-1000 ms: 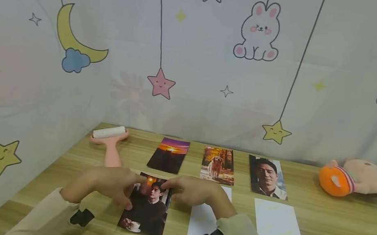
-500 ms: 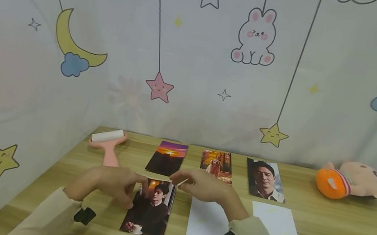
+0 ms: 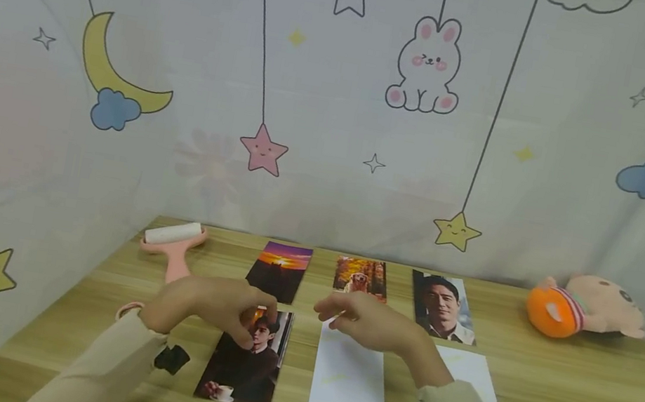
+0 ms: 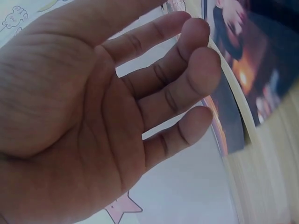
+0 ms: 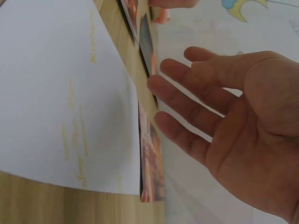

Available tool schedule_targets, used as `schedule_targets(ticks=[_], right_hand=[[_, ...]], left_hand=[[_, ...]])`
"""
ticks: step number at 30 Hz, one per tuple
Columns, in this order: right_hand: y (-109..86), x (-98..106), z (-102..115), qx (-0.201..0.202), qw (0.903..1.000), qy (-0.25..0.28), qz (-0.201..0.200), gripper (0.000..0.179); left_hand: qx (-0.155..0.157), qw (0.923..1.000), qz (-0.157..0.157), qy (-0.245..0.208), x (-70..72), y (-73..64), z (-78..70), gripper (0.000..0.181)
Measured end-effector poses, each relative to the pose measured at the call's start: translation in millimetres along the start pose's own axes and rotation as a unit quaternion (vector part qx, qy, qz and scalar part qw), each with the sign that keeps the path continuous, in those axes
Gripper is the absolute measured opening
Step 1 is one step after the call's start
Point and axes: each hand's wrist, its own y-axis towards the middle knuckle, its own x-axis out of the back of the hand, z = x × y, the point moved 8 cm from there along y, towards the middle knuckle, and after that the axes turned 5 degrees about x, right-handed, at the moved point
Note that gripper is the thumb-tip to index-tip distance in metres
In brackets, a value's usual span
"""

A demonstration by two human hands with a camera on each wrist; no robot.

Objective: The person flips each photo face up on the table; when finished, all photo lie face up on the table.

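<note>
A photo print of a seated person with a coffee cup (image 3: 245, 376) lies face up on the table. My left hand (image 3: 222, 305) is over its upper part in the head view, and the left wrist view shows the fingers (image 4: 180, 91) loosely bent with nothing in them. To its right lies a blank-backed white sheet (image 3: 345, 390) with faint yellow lettering. Over that sheet's far end is my right hand (image 3: 373, 322); its fingers (image 5: 184, 95) are relaxed and hold nothing in the right wrist view. My right forearm partly covers another white sheet (image 3: 470, 367).
Behind lie a sunset photo (image 3: 278, 273), a dog photo (image 3: 360, 275) and a portrait photo (image 3: 440, 307). A pink-handled roller (image 3: 174, 244) is at back left; a plush toy (image 3: 582, 312) lies at back right. A patterned cloth (image 3: 339, 104) hangs behind the table.
My right hand has left the coffee-cup photo's upper edge and moved right, over the white sheet. My left hand has shifted right from the photo's left edge to over its top.
</note>
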Motion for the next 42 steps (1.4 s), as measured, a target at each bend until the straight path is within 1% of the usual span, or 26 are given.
schedule_targets(ticks=[5,9,13,16,20,22,25,27,30,33,35,38,42], right_hand=[[-10.8,3.8,-1.9,-0.011,0.9997,-0.016,0.014,0.034],[-20.4,8.2,-1.8,-0.019,0.9993,-0.013,0.028,0.036],[-28.2,13.0,-4.5,-0.029,0.9988,-0.012,0.037,0.039],[-32.2,16.5,-6.6,-0.027,0.9988,-0.020,0.035,0.040],[-36.2,20.0,-8.1,-0.024,0.9989,-0.016,0.036,0.040],[-37.2,22.1,-8.6,-0.027,0.9988,-0.004,0.040,0.039],[-40.5,26.4,-10.3,-0.043,0.9977,0.022,0.047,0.040],[-44.1,30.7,-11.9,-0.048,0.9974,0.025,0.047,0.039],[-52.5,35.8,-15.2,-0.063,0.9965,0.033,0.043,0.039],[-60.0,38.4,-19.6,-0.087,0.9949,0.035,0.039,0.038],[-64.1,38.2,-23.4,-0.105,0.9928,0.039,0.041,0.038],[-67.8,36.4,-28.3,-0.127,0.9895,0.048,0.051,0.039],[-70.9,34.8,-33.2,-0.143,0.9851,0.065,0.071,0.042]], left_hand=[[0.003,0.9999,0.001,0.014,1.7,10.0,-11.6,0.037],[0.010,0.9997,0.018,0.011,1.2,17.5,-23.9,0.039],[0.006,0.9991,0.027,0.031,0.6,25.2,-37.3,0.043],[0.001,0.9982,0.022,0.055,1.7,31.2,-46.5,0.048],[-0.002,0.9975,0.015,0.069,1.1,37.0,-56.0,0.052],[0.004,0.9972,0.013,0.073,-0.6,38.3,-57.9,0.053],[0.012,0.9968,0.012,0.078,-4.4,39.3,-59.0,0.057],[0.019,0.9961,0.010,0.086,-7.3,40.5,-59.5,0.059],[0.014,0.9944,0.005,0.105,-13.2,43.2,-63.3,0.063],[0.008,0.9925,0.003,0.122,-19.6,45.9,-67.9,0.065],[0.008,0.9921,0.004,0.125,-23.2,47.6,-70.1,0.067],[0.016,0.9917,0.006,0.128,-25.6,50.1,-71.5,0.070],[0.021,0.9906,-0.006,0.135,-23.6,52.7,-74.1,0.073]])
